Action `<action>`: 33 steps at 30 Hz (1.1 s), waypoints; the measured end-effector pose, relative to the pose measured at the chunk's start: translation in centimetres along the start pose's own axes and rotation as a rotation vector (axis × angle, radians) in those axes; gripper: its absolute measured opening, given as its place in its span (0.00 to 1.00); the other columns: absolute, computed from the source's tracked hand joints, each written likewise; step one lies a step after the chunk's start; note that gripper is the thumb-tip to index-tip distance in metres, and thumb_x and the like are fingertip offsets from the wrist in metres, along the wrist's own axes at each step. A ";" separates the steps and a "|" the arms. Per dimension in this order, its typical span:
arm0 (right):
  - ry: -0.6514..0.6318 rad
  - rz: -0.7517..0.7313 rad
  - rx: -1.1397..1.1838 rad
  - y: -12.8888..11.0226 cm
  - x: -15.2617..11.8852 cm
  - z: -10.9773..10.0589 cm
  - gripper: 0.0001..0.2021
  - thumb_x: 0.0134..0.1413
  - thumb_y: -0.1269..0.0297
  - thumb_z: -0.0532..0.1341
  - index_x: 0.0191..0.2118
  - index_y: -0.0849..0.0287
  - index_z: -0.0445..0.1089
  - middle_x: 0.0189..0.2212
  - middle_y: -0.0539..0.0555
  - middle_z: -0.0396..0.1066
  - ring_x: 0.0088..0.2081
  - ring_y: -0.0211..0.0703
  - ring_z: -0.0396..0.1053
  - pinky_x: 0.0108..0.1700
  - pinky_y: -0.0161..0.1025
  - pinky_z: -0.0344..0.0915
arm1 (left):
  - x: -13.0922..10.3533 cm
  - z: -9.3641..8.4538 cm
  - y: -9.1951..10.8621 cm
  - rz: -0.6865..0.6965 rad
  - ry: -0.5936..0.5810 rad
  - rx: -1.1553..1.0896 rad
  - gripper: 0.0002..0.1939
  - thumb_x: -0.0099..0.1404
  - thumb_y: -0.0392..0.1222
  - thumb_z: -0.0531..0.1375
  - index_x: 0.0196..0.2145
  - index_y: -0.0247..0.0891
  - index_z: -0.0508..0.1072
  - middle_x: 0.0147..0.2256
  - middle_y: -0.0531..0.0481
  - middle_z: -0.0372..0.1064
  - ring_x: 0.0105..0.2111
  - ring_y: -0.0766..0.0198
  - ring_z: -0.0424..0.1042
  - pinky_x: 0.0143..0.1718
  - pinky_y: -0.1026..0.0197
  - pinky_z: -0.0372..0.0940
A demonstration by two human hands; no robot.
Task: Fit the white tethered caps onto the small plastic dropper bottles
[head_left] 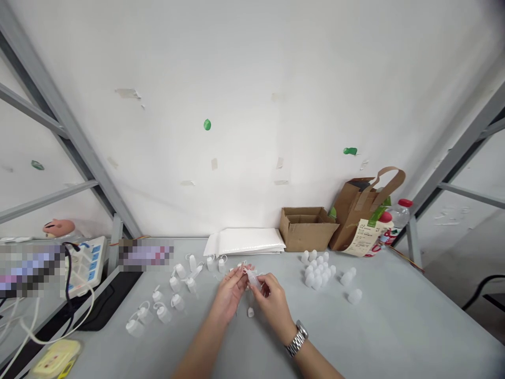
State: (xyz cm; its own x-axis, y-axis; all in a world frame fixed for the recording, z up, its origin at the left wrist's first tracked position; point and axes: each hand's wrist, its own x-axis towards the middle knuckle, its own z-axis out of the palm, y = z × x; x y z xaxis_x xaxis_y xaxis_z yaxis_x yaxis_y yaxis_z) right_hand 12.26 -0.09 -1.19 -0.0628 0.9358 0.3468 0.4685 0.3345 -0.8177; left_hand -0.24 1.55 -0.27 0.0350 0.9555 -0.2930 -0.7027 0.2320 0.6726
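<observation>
My left hand [232, 289] and my right hand [273, 296] meet above the middle of the table. A small translucent plastic bottle [253, 278] is gripped in the right fingers, tilted towards the left hand. The left fingertips pinch a small white cap with a strap [245, 270] at the bottle's upper end; whether the two are joined is too small to tell. Just below the hands lies a loose white cap [250, 312]. More small white parts are partly hidden behind my fingers. Several capped bottles with looped straps [162, 312] stand or lie to the left.
Several uncapped bottles [317, 273] cluster on the right, with a single bottle [354, 297] nearer. Along the wall are white padded envelopes [248, 241], a cardboard box [305, 236], a paper bag [347, 216] and a red-capped bottle [400, 213]. A power strip [89, 266] and cables lie left.
</observation>
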 end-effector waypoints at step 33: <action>0.138 -0.091 0.035 0.1 -0.3 0.4 0.04 0.55 0.65 0.56 0.34 0.56 0.67 0.28 0.50 0.63 0.27 0.38 0.63 0.31 0.36 0.65 | -0.9 0.9 -0.3 0.084 -0.171 0.162 0.11 0.51 0.39 0.61 0.33 0.33 0.75 0.42 0.41 0.73 0.51 0.50 0.64 0.53 0.54 0.54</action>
State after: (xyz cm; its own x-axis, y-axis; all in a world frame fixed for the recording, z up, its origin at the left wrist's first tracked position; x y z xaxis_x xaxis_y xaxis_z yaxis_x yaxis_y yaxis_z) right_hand 12.00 -0.31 -1.52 0.0192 0.8784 0.4775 0.4352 0.4227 -0.7949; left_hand 0.57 0.78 0.38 0.1106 0.9864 -0.1218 -0.5859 0.1638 0.7937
